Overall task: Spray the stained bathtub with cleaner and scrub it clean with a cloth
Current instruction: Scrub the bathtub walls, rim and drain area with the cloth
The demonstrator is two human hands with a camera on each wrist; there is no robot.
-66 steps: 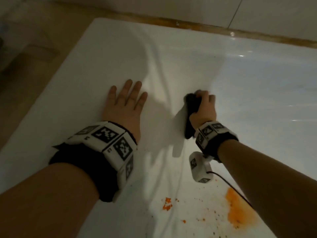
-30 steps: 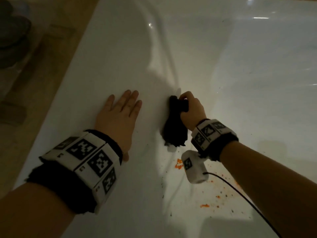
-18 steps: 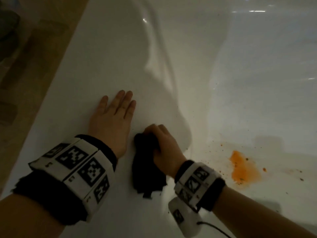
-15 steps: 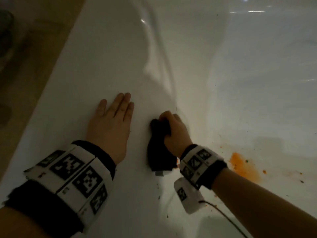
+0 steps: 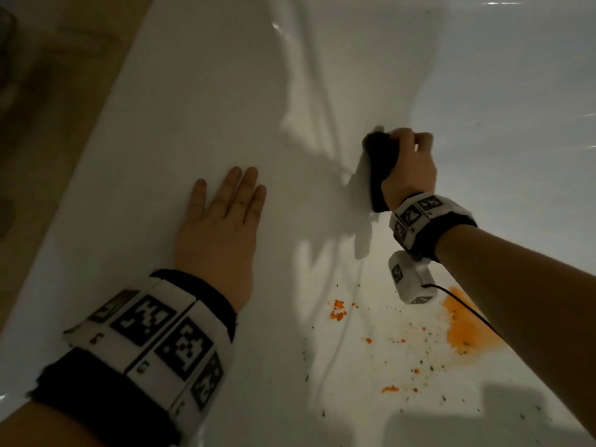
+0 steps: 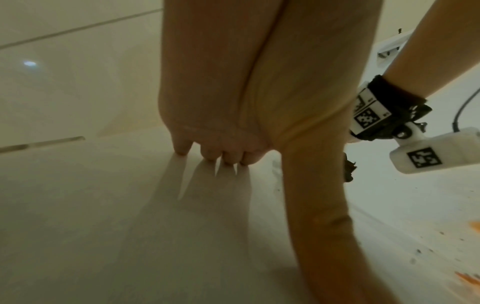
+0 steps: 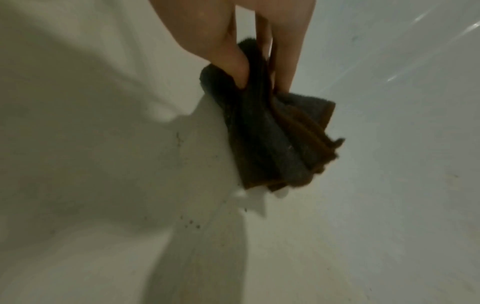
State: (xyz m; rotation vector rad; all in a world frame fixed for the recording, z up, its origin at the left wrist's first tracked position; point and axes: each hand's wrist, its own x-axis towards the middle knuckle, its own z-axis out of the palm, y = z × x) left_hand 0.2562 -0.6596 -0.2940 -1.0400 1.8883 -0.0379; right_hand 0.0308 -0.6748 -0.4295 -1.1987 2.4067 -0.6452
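A white bathtub (image 5: 225, 91) fills the head view. My right hand (image 5: 408, 166) grips a dark folded cloth (image 5: 380, 169) and holds it against the tub's inner wall; the right wrist view shows the cloth (image 7: 272, 133) bunched between thumb and fingers, its loose end hanging down. My left hand (image 5: 222, 221) lies flat, fingers straight, on the tub's broad rim; its fingertips (image 6: 210, 158) touch the surface in the left wrist view. An orange stain (image 5: 464, 330) and scattered orange crumbs (image 5: 338, 312) lie on the tub floor below my right wrist. No spray bottle is in view.
A brown tiled floor (image 5: 48, 124) runs along the tub's left side. Dark specks (image 5: 429, 369) dot the tub floor near the stain. A black cable (image 5: 464, 308) trails from the right wrist camera (image 5: 409, 282) across the stain.
My right hand has moved the cloth up and away along the tub wall, after a downward stroke. The left hand has stayed flat on the rim.
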